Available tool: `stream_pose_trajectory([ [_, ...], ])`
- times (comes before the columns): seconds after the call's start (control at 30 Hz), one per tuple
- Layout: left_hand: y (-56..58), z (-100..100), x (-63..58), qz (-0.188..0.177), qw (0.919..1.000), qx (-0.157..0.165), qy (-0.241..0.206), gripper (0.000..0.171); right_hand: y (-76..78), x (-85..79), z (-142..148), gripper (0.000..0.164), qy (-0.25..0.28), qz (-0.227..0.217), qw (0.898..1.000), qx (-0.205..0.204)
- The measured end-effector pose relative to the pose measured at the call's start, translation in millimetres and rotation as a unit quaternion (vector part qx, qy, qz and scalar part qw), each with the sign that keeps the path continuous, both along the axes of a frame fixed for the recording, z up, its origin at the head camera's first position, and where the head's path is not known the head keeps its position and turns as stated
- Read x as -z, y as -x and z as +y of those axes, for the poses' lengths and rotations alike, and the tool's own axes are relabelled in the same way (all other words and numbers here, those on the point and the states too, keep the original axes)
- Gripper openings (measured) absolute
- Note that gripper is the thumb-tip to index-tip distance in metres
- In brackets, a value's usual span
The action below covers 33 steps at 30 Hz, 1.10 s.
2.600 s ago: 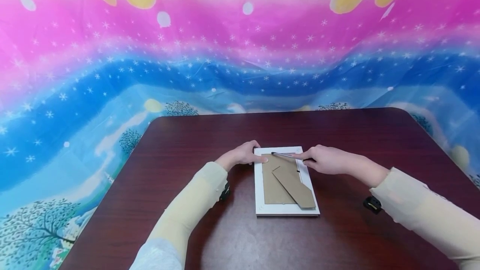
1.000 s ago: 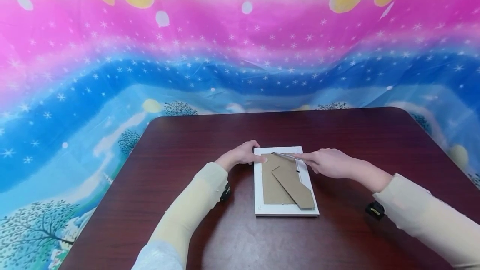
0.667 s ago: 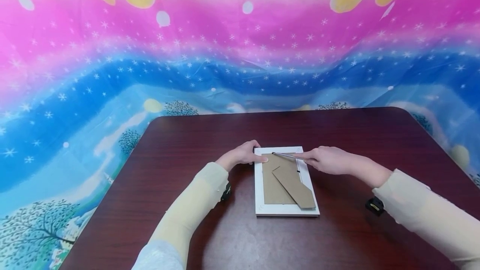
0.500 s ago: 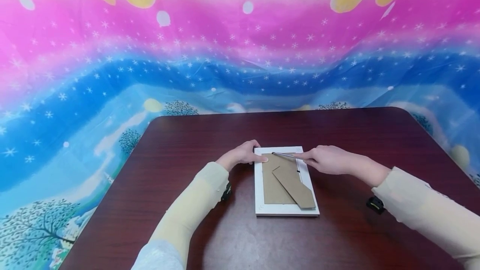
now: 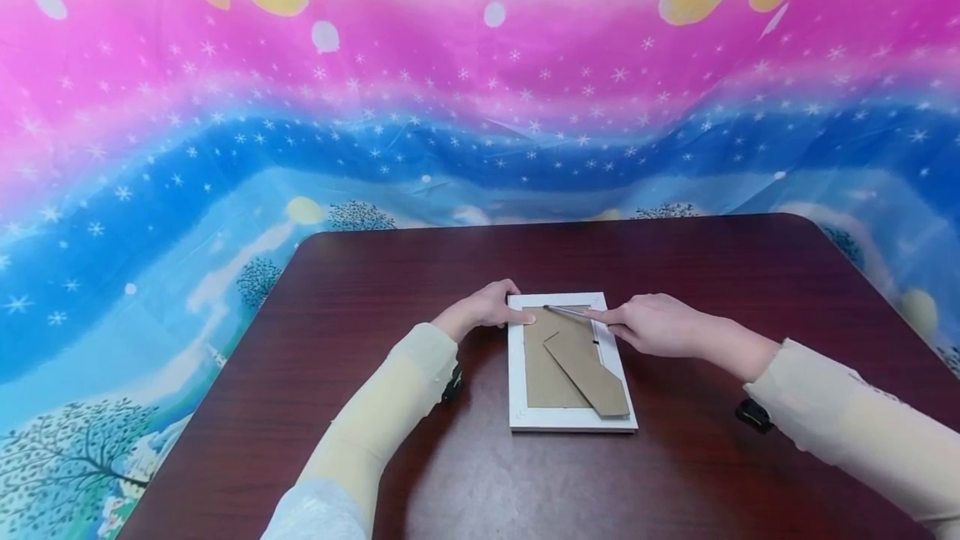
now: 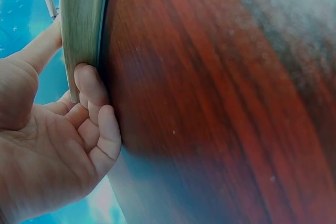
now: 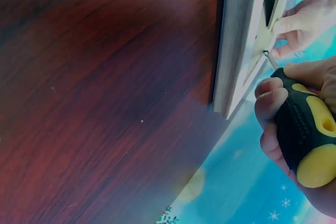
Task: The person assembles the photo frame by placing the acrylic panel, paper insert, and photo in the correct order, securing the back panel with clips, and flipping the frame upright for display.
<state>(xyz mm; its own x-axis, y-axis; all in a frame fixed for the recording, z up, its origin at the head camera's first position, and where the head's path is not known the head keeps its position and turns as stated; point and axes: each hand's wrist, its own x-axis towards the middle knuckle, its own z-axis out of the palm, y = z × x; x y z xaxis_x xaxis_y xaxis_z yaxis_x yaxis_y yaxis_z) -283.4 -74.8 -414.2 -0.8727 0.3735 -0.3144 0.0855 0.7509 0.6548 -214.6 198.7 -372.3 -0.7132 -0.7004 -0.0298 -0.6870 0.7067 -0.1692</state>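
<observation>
A white picture frame (image 5: pixel 517 382) lies back side up on the table, its brown backing board (image 5: pixel 543 386) showing. Slanting across that board is a brown easel stand (image 5: pixel 588 373). My left hand (image 5: pixel 482 308) grips the frame's upper left side, thumb on the back; in the left wrist view the fingers (image 6: pixel 89 85) curl against the edge. My right hand (image 5: pixel 663 325) holds a screwdriver (image 5: pixel 570 310) by its black and yellow handle (image 7: pixel 299 114). Its tip touches or nearly touches a small black tab (image 7: pixel 265 52) at the board's upper edge.
The dark reddish-brown wooden table (image 5: pixel 375 282) extends around the frame on all sides. Behind it hangs a pink and blue printed cloth (image 5: pixel 450 107). Another small black tab (image 5: pixel 596 342) sits on the frame's right inner edge.
My right hand and the screwdriver's handle shift and tilt slightly, while the tip stays at the same upper tab. The left hand and the picture frame keep their place.
</observation>
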Motion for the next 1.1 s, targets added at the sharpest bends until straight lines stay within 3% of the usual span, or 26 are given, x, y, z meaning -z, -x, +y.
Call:
stream_pose_trajectory([
  [0.2, -0.1, 0, 0.9, 0.0, 1.0, -0.003, -0.003, 0.045, -4.3, 5.0, -2, 0.043, -0.037, 0.059, 0.997, -0.015],
  [0.33, -0.3, 0, 1.2, 0.002, 1.0, -0.006, -0.005, 0.044, -8.1, 7.9, -5, 0.045, -0.079, 0.132, 0.987, -0.035],
  [0.43, -0.6, 1, 1.4, 0.004, 0.9999, -0.009, -0.005, 0.043, -10.6, 9.3, -7, 0.049, -0.098, 0.159, 0.982, -0.041],
  [0.77, -1.2, 0, 1.5, 0.003, 1.0, -0.002, -0.008, 0.044, -10.6, 13.1, -11, 0.053, -0.088, 0.163, 0.982, -0.035],
  [1.1, -1.2, -2, 1.8, -0.003, 0.9999, 0.009, -0.008, 0.045, -12.7, 14.9, 2, 0.046, -0.029, 0.113, 0.993, 0.003],
])
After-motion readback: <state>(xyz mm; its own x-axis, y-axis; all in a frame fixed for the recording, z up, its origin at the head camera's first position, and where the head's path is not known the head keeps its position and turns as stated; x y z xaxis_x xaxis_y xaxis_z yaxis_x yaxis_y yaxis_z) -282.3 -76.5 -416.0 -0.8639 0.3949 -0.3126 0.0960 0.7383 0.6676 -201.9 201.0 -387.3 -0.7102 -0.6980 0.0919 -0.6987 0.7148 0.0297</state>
